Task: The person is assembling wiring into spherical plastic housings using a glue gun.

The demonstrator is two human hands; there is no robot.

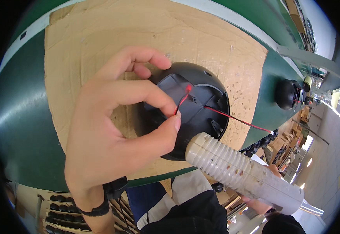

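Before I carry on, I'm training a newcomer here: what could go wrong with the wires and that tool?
1. The left hand pinches the thin red wire near where it meets the black dome housing; a tug could snap it or pull it loose.
2. The ribbed grey tool in the right hand presses at the housing's rim and might slip, perhaps catching the second red wire.

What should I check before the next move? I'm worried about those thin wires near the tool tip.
1. Left hand steadies black dome housing: ok.
2. Red wire pinched by left fingertips: ok.
3. Ribbed tool tip at housing rim: ok.
4. Right hand grip on tool: cannot tell, mostly hidden.
5. Second red wire clear of tool tip: not ok, runs close above.
6. Housing on cardboard: ok.
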